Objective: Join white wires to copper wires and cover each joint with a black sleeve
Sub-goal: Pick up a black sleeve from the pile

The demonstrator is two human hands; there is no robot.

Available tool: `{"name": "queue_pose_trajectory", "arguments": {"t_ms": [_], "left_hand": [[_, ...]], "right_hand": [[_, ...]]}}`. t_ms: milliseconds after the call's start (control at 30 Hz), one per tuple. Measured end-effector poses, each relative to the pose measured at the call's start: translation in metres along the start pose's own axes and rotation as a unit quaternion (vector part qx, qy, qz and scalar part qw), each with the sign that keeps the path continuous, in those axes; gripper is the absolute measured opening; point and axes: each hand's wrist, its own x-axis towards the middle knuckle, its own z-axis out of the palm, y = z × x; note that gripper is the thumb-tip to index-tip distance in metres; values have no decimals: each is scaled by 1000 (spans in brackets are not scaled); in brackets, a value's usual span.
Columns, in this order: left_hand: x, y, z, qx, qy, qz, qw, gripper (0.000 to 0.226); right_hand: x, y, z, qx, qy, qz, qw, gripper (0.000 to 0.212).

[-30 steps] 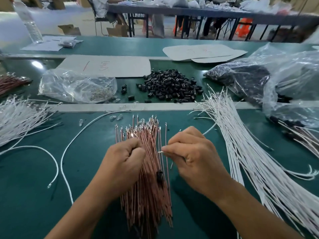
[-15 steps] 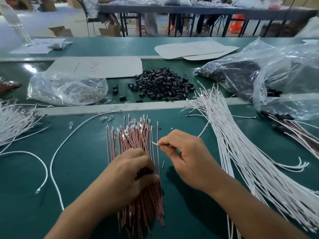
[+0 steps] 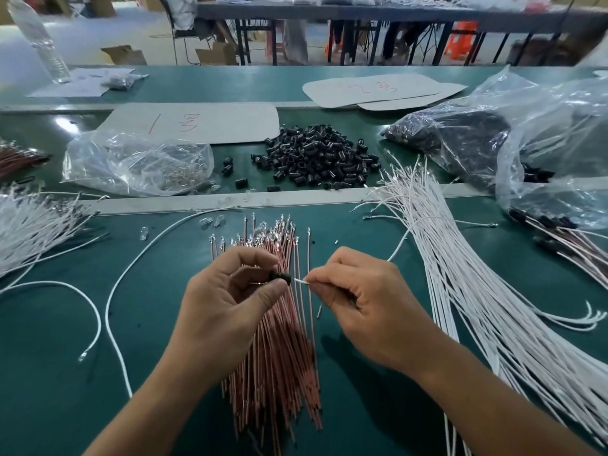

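Observation:
My left hand (image 3: 227,301) pinches a short black sleeve (image 3: 280,278) between thumb and fingers, just above a bundle of copper wires (image 3: 279,357) lying on the green table. My right hand (image 3: 358,297) grips the end of a white wire (image 3: 302,281), whose tip points at the sleeve's right opening and nearly touches it. The rest of that wire is hidden by my right hand. A pile of loose black sleeves (image 3: 316,158) sits behind a grey divider strip. A large fan of white wires (image 3: 467,284) spreads to the right.
A clear bag of small metal parts (image 3: 138,162) lies at back left, and large plastic bags of dark parts (image 3: 500,139) at back right. More white wires (image 3: 29,225) lie at the left edge, finished wires (image 3: 566,238) at far right. Cardboard sheets (image 3: 204,121) lie behind.
My left hand has lifted off the copper bundle holding a black sleeve. My right hand has brought the white wire's tip up to the sleeve's opening.

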Motion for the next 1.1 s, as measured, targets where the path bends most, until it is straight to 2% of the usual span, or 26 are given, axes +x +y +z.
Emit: {"name": "queue_pose_trajectory", "arguments": {"t_ms": [233, 467, 667, 833, 1100], "left_hand": [[-4, -6, 6, 19, -35, 33, 999, 24], [-3, -7, 10, 11, -29, 77, 997, 25], [-4, -8, 12, 19, -50, 94, 994, 31], [-4, -6, 9, -5, -33, 66, 997, 30], [-4, 0, 9, -32, -4, 37, 999, 27]], "right_hand": [[0, -1, 1, -14, -6, -10, 1000, 11], [0, -2, 2, 32, 38, 9, 999, 8], [1, -1, 3, 1, 31, 7, 1000, 8], [1, -2, 1, -40, 31, -32, 998, 6], [1, -5, -1, 0, 38, -29, 999, 5]]}}
